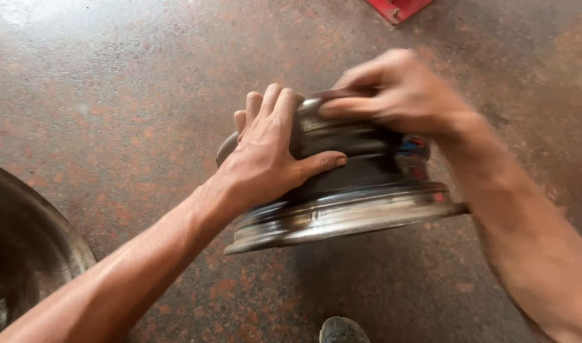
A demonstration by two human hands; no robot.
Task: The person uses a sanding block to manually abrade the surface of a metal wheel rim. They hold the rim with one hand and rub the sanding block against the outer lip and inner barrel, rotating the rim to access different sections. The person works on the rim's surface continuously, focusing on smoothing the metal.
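Observation:
A worn grey metal wheel rim [348,203] is held on edge above a speckled reddish floor, tilted slightly. My left hand [265,149] wraps over its upper left rim, thumb pressed along the barrel. On the upper right edge, my right hand [392,95] grips with fingers curled over the lip; it is a little blurred. A small red and blue patch shows on the rim's right side.
The curved edge of another dark metal rim [31,254] fills the lower left corner. A red metal object [397,7] pokes in at the top edge. The toe of a dark shoe [343,330] shows at the bottom.

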